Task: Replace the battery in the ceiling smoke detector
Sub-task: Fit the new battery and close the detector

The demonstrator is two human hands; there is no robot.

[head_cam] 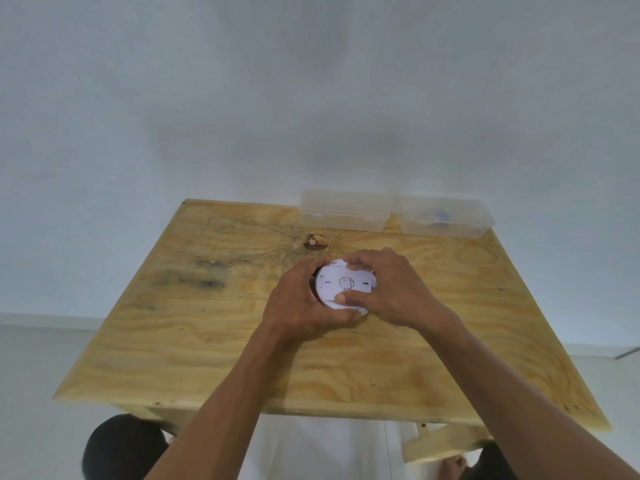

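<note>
A round white smoke detector (341, 284) is against a plywood board (207, 323) held up overhead. Both of my hands grip it. My left hand (304, 303) wraps its left and lower rim, thumb under the near edge. My right hand (391, 289) holds the right side, fingers over the top edge and thumb pressed on the white face. The face shows a round centre mark and small printed markings. No battery is visible.
Two clear plastic boxes stand at the board's far edge: one (343, 209) in the middle, one (446, 214) to its right with something blue inside. A dark knot (314, 242) marks the wood. Two people hold the board from below at its near corners (121, 445), (485, 462).
</note>
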